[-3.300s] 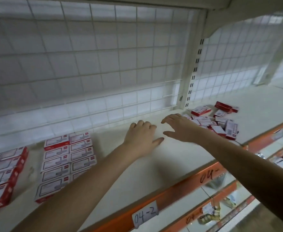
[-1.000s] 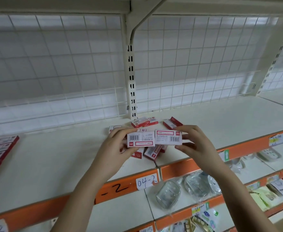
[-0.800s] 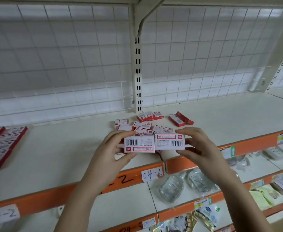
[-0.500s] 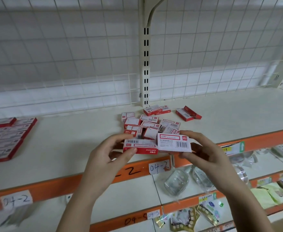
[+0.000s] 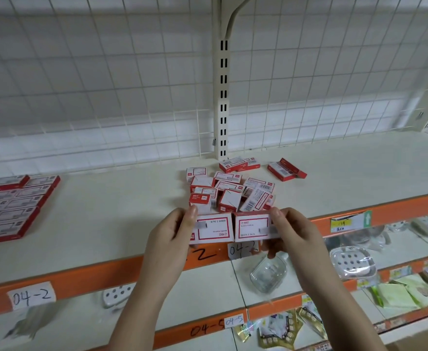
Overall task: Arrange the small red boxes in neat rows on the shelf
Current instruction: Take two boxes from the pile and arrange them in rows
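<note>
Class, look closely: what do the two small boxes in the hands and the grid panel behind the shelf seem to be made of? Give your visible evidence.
The two held boxes: probably thin printed cardboard, matte, going by the crisp folded edges and printed red-and-white labels. The grid panel: apparently metal wire with a white coating, shown by thin straight crossing rods; the coating type is uncertain.

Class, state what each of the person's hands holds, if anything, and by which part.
Each pinches one small red-and-white cardboard box by its outer end: left hand the left box, right hand the right box, side by side.

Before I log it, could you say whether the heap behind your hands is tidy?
Untidy: the loose boxes lie tilted and overlapping.
</note>
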Demonstrator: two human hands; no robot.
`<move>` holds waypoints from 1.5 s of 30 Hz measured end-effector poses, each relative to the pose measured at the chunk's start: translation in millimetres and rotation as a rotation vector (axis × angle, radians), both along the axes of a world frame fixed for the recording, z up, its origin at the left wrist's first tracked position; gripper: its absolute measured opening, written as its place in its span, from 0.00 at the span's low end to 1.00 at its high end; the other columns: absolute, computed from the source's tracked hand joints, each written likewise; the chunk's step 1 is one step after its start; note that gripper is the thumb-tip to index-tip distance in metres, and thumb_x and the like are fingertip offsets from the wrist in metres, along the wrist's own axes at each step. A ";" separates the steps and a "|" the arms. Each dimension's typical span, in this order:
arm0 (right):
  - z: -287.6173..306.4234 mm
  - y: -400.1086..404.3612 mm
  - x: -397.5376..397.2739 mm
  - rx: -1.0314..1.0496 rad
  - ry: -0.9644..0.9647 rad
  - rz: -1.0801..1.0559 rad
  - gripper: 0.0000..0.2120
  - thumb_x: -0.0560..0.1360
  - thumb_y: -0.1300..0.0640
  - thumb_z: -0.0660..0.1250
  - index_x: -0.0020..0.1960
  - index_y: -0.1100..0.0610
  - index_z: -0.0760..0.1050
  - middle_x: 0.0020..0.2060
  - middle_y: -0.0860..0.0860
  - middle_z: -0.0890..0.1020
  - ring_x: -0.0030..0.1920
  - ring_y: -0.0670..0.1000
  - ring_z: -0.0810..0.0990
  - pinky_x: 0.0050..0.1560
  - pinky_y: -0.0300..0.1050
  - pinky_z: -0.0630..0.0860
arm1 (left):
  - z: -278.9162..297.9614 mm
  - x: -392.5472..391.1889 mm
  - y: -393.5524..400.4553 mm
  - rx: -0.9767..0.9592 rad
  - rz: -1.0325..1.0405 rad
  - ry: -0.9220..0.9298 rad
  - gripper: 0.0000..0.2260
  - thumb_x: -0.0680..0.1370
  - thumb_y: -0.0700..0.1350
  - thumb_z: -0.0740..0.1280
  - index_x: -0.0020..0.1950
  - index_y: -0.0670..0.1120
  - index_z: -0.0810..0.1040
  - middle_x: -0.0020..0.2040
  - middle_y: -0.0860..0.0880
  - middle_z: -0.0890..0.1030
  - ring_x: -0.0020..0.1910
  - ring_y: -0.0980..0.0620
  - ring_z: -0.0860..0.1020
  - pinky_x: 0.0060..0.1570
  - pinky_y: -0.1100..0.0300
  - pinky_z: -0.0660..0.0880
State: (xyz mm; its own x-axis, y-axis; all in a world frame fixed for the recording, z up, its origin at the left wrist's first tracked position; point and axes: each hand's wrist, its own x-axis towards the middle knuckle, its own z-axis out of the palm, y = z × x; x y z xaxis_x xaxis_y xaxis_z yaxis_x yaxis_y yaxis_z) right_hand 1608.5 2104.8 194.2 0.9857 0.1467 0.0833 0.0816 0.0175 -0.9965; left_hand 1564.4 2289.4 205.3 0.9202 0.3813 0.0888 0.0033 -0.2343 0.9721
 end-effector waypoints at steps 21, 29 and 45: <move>-9.3 -9.9 10.6 -0.083 -0.059 0.318 0.14 0.72 0.52 0.66 0.56 0.55 0.73 0.45 0.54 0.81 0.34 0.49 0.78 0.33 0.41 0.77 | -12.1 2.1 22.1 0.015 -0.315 0.024 0.19 0.70 0.38 0.73 0.55 0.56 0.73 0.49 0.60 0.81 0.50 0.63 0.78 0.40 0.66 0.76; -9.2 -13.4 15.1 -0.149 -0.090 0.387 0.20 0.69 0.61 0.69 0.59 0.52 0.70 0.49 0.45 0.81 0.45 0.46 0.80 0.38 0.43 0.79 | -17.6 7.3 23.4 -0.055 -0.311 -0.044 0.22 0.62 0.46 0.74 0.54 0.55 0.74 0.50 0.57 0.82 0.54 0.60 0.78 0.44 0.63 0.77; -10.9 -10.5 18.0 0.008 -0.102 0.369 0.20 0.66 0.59 0.69 0.57 0.50 0.72 0.45 0.47 0.82 0.39 0.46 0.79 0.35 0.39 0.77 | -3.7 9.6 27.4 -0.195 -0.457 -0.074 0.19 0.60 0.42 0.77 0.44 0.58 0.77 0.48 0.52 0.83 0.52 0.53 0.81 0.44 0.63 0.78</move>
State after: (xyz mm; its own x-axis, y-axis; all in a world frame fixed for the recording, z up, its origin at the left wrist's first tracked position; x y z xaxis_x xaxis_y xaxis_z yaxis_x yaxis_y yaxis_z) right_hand 1626.5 2094.4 183.3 0.8534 0.4889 0.1808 0.1671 0.0720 -0.9833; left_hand 1574.0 2316.8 201.6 0.9909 -0.0436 0.1271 -0.1277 -0.0096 0.9918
